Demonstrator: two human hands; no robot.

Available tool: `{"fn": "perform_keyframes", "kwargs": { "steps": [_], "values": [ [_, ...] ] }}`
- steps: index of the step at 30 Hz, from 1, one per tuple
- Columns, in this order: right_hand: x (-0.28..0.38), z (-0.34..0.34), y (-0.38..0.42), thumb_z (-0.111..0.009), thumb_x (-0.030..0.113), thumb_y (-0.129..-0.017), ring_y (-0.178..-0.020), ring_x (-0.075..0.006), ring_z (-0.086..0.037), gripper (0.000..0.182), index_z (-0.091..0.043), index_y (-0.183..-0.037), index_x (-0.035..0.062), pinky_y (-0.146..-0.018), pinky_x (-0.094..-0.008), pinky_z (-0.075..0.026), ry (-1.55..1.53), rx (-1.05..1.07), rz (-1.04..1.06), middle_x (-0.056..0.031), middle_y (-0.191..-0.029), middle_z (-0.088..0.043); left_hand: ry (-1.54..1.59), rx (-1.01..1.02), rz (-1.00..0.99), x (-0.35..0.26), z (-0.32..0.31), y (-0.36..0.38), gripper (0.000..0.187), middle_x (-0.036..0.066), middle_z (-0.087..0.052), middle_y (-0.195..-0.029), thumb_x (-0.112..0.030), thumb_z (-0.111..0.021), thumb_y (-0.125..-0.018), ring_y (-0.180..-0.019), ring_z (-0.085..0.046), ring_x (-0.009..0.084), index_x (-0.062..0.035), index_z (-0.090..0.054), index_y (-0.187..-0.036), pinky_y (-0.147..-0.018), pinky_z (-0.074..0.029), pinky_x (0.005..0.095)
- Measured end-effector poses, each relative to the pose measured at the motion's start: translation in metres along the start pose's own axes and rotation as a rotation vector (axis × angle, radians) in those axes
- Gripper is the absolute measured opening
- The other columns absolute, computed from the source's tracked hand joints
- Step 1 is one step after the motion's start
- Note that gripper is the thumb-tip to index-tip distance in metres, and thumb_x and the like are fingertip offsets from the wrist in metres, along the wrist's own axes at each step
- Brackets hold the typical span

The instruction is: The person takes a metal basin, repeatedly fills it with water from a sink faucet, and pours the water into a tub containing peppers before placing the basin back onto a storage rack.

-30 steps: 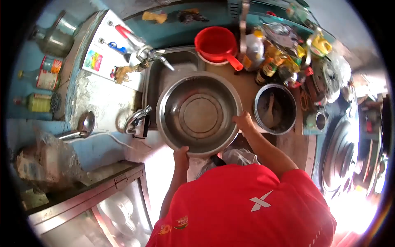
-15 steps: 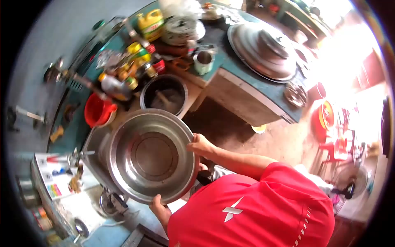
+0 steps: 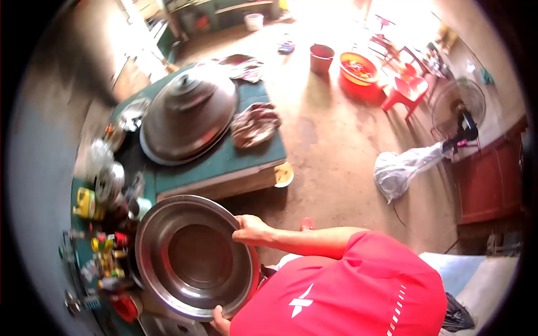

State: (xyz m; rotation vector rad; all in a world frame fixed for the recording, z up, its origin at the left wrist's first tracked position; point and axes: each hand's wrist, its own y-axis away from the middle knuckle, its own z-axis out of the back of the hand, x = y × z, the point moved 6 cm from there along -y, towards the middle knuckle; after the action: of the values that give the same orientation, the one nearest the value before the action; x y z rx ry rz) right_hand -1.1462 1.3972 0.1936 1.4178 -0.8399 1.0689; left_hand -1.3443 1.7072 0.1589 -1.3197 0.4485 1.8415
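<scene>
A wide metal basin (image 3: 200, 256) is held in front of the red shirt, its inside facing up, with no contents visible. At its lower rim is my left hand (image 3: 220, 321), thumb over the edge and the other fingers hidden beneath. My right hand (image 3: 252, 230) grips the rim on the upper right side. Beyond the basin, a large domed metal lid (image 3: 188, 115) rests on the green-topped counter (image 3: 185, 178), with a crumpled cloth (image 3: 255, 125) beside it.
Bottles and a yellow jug (image 3: 88, 204) crowd the left counter, near a red container (image 3: 126, 307). On the floor stand a dark red bucket (image 3: 321, 59), an orange tub (image 3: 358, 75), a red chair (image 3: 408, 92) and a fan (image 3: 458, 109). A white bag (image 3: 395, 176) lies near the fan.
The view has turned to the right, showing more floor and the fan. Both hands still hold the basin, which has moved away from the sink and pot area toward the domed lid's counter.
</scene>
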Motion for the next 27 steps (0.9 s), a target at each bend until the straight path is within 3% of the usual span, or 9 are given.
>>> {"fn": "perform_keyframes", "kwargs": {
  "steps": [1,2,4,5,8,10,12,19,27],
  "values": [
    [0.008,0.025,0.006,-0.051,0.012,-0.062,-0.066,-0.0254,-0.059,0.03,-0.06,-0.09,0.0054,-0.064,-0.0347,-0.046,0.0,-0.033,0.011,-0.0129,-0.067,-0.059,-0.086,0.019,-0.587,-0.032,-0.02,0.007,0.032,0.014,-0.05,-0.072,-0.031,-0.065,-0.071,-0.069,-0.051,0.0261,-0.0107,-0.058,-0.095,-0.06,-0.04,0.0373],
    [0.014,0.055,0.011,-0.05,0.012,-0.062,-0.066,-0.0265,-0.059,0.031,-0.061,-0.09,0.0062,-0.064,-0.0352,-0.046,0.001,-0.066,0.02,-0.0139,-0.067,-0.059,-0.076,0.045,-0.61,-0.036,-0.032,0.007,0.032,0.014,-0.05,-0.072,-0.031,-0.065,-0.071,-0.069,-0.051,0.0261,-0.0107,-0.058,-0.095,-0.06,-0.04,0.0373],
    [0.021,0.113,0.023,-0.05,0.013,-0.063,-0.067,-0.0274,-0.059,0.032,-0.061,-0.092,0.0074,-0.065,-0.0356,-0.046,0.011,-0.153,-0.021,-0.0154,-0.068,-0.059,-0.456,0.353,-0.532,-0.049,-0.072,0.008,0.035,0.015,-0.05,-0.072,-0.032,-0.066,-0.07,-0.065,-0.049,0.0257,-0.0095,-0.058,-0.096,-0.057,-0.037,0.0372],
    [0.019,0.14,0.024,-0.05,0.012,-0.063,-0.069,-0.0274,-0.06,0.033,-0.061,-0.093,0.0074,-0.066,-0.0353,-0.046,0.079,-0.197,0.003,-0.0163,-0.07,-0.06,-0.429,0.586,-0.281,-0.039,-0.095,0.0,0.036,0.013,-0.05,-0.07,-0.029,-0.065,-0.07,-0.066,-0.048,0.0252,-0.0091,-0.056,-0.099,-0.06,-0.037,0.036],
    [0.024,0.214,0.049,-0.05,0.014,-0.063,-0.072,-0.0264,-0.062,0.033,-0.061,-0.093,0.0051,-0.067,-0.0352,-0.046,0.001,-0.355,-0.009,-0.0172,-0.074,-0.061,-0.459,0.536,-0.241,-0.137,-0.176,0.034,0.035,0.016,-0.051,-0.089,-0.019,-0.062,-0.067,-0.08,-0.053,0.0221,0.0056,-0.049,-0.088,-0.071,-0.045,0.033],
    [0.0,0.261,0.054,-0.05,0.017,-0.062,-0.072,-0.0255,-0.061,0.035,-0.058,-0.089,-0.0028,-0.066,-0.0335,-0.046,0.09,-0.374,-0.223,-0.019,-0.07,-0.06,0.031,0.677,0.278,-0.152,-0.23,0.041,0.031,0.012,-0.05,-0.086,-0.019,-0.059,-0.07,-0.077,-0.052,0.0189,0.0004,-0.052,-0.093,-0.068,-0.043,0.0315],
    [0.001,0.301,0.068,-0.051,0.017,-0.06,-0.068,-0.0254,-0.059,0.033,-0.058,-0.084,-0.0044,-0.064,-0.0328,-0.047,-0.126,-0.534,-0.017,-0.0194,-0.068,-0.059,0.351,0.775,0.616,-0.187,-0.288,0.052,0.026,0.009,-0.052,-0.085,-0.016,-0.055,-0.071,-0.077,-0.053,0.016,0.0002,-0.054,-0.092,-0.067,-0.044,0.0302],
    [-0.045,0.43,0.096,-0.052,0.005,-0.06,-0.063,-0.0118,-0.052,0.023,-0.057,-0.081,-0.0026,-0.058,-0.0249,-0.043,-0.418,-0.81,-0.07,-0.0032,-0.069,-0.057,0.375,0.985,0.542,-0.253,-0.455,0.079,0.008,0.001,-0.05,-0.065,-0.008,-0.053,-0.069,-0.058,-0.05,0.011,-0.0014,-0.052,-0.074,-0.055,-0.041,0.0258],
    [-0.08,0.567,0.119,-0.06,0.006,-0.06,-0.05,-0.0112,-0.049,0.008,-0.056,-0.064,-0.0003,-0.047,-0.0259,-0.038,-0.475,-1.103,-0.19,-0.0024,-0.057,-0.052,0.188,1.199,0.567,-0.306,-0.623,0.135,0.018,0.0,-0.048,-0.054,-0.013,-0.055,-0.068,-0.048,-0.044,0.009,0.0004,-0.054,-0.056,-0.043,-0.032,0.026]
  ]
}}
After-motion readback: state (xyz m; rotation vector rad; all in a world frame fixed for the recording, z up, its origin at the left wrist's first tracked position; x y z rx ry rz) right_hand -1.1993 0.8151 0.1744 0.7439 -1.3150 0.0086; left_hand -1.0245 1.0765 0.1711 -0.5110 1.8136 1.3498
